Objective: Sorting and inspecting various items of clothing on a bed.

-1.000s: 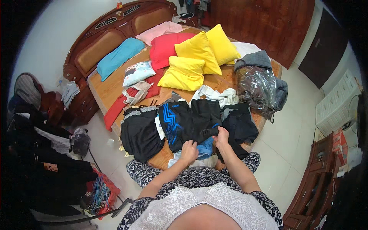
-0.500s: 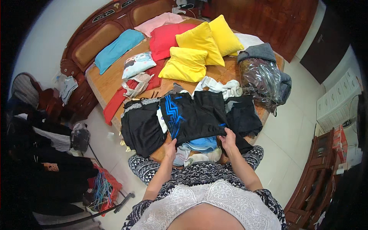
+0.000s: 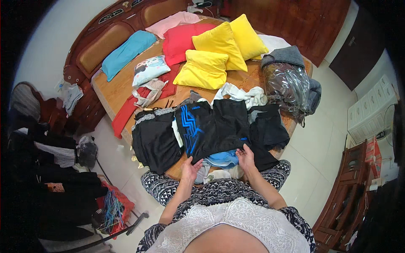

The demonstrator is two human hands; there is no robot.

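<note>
A pair of black shorts (image 3: 211,135) with a blue zigzag print lies spread on top of the clothes at the bed's near edge. At its lower left corner my left hand (image 3: 190,169) is palm up with fingers apart, the fingertips by the hem. By the lower right corner my right hand (image 3: 246,157) is also open, fingertips at the hem. Under the near edge show a light blue garment (image 3: 222,159) and pale cloths (image 3: 220,173). Black garments lie on both sides, one with grey trim (image 3: 157,143) at the left and a folded one (image 3: 270,128) at the right.
Yellow cushions (image 3: 200,69), a red pillow (image 3: 181,40), a blue pillow (image 3: 128,55) and a printed cushion (image 3: 150,70) lie farther up the bed. A clear plastic bag (image 3: 287,84) stands right. At left is a clothes rack (image 3: 135,223) with hangers (image 3: 114,208); at right, white drawers (image 3: 371,109).
Both hands have loosened from the hem of the shorts, and their fingers have spread. My right hand has moved slightly left and nearer to me. The shorts lie almost as before.
</note>
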